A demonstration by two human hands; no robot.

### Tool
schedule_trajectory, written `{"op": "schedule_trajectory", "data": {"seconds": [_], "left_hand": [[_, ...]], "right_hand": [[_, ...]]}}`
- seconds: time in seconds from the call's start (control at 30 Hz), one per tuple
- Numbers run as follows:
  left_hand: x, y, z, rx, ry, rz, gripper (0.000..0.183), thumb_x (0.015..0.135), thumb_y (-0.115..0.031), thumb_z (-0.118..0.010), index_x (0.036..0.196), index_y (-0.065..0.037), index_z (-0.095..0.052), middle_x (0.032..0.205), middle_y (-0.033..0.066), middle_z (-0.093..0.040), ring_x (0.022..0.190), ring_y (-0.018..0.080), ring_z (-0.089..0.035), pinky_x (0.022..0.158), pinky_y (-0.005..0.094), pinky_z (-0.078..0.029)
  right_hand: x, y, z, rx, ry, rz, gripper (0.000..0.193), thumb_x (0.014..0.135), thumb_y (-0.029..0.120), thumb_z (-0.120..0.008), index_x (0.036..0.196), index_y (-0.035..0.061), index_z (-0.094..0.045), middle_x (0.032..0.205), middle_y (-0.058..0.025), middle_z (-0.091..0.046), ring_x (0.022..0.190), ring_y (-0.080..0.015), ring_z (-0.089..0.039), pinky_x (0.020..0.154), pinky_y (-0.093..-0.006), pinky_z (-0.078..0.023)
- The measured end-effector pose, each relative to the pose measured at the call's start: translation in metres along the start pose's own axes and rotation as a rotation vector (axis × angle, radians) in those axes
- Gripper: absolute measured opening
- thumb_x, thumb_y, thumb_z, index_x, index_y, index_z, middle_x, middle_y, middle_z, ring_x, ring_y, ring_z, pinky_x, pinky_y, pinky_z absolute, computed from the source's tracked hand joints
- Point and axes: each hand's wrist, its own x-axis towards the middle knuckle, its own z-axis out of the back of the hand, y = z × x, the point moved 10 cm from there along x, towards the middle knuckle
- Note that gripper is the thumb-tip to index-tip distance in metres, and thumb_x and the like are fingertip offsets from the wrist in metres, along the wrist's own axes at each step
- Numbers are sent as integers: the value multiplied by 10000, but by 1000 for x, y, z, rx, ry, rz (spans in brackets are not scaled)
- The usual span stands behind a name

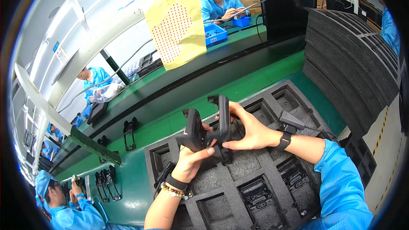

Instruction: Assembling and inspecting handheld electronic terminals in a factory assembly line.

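Note:
A black plastic housing (194, 131) with upright arms is held up over a grey foam tray (207, 171). My left hand (191, 162) grips it from below and the left side, thumb against its lower edge. Around the taller right arm of the black shape, my right hand (252, 131) curls its fingers, with the thumb near the bottom. Whether this is one piece or two pressed together, I cannot tell. Two black device parts (256, 194) with slotted fronts lie in tray pockets nearest me. Each wrist carries a black strap; a beaded bracelet (172, 191) is on the left.
A tall stack of black foam sheets (349, 59) stands at the right. Black frames (130, 134) lie on the green bench at left. A yellow dotted sheet (177, 30) hangs from the rail ahead. Co-workers in blue sit left and beyond; one (64, 204) is close at lower left.

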Motion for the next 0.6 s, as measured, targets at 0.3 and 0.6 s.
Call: {"op": "schedule_trajectory", "data": {"seconds": [0.3, 0.6], "left_hand": [[4, 12, 33, -40, -135, -17, 468, 938, -397, -637, 1268, -95, -499, 1075, 10, -560, 995, 138, -547, 863, 284, -425], [10, 16, 33, -137, -115, -8, 631, 926, -670, -487, 1132, -75, -521, 832, -4, -486, 669, 88, -397, 695, 270, -372]], "right_hand": [[3, -25, -1, 288, 3, -187, 901, 814, 270, -792, 1498, 81, -237, 1467, -106, -409, 1320, -203, -420, 997, -334, -387], [-7, -56, -23, 939, 90, -558, 681, 994, 605, -322, 1370, 53, -452, 1263, -134, -583, 999, -186, -629, 805, -323, -553]]}}
